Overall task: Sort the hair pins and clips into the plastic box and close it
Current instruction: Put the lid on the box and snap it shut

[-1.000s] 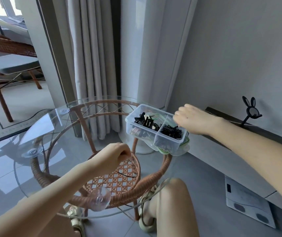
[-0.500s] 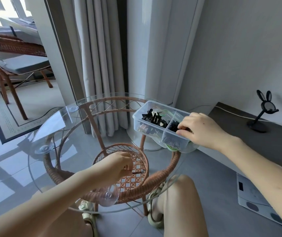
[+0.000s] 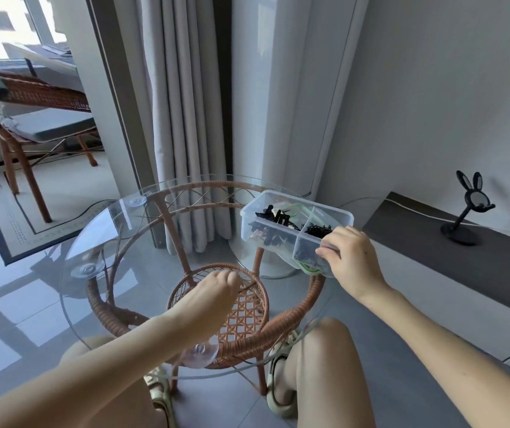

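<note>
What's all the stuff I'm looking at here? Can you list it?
plastic box: one, clear, divided, far right of the table
hair clips: many, black, inside the box, both compartments
lid: one, clear with green seal, apparently under the box
hair pin: one, thin, dark, at the left fingertips
glass table: one, clear round top, brown rattan frame
bunny-eared stand: one, black, dark ledge at right
curtain: grey, behind the table
rattan chair: one, brown, far left
sandals: two, cream, on the feet under the table
left hand: one, pinching the hair pin over the table
right hand: one, gripping the box's near rim
</note>
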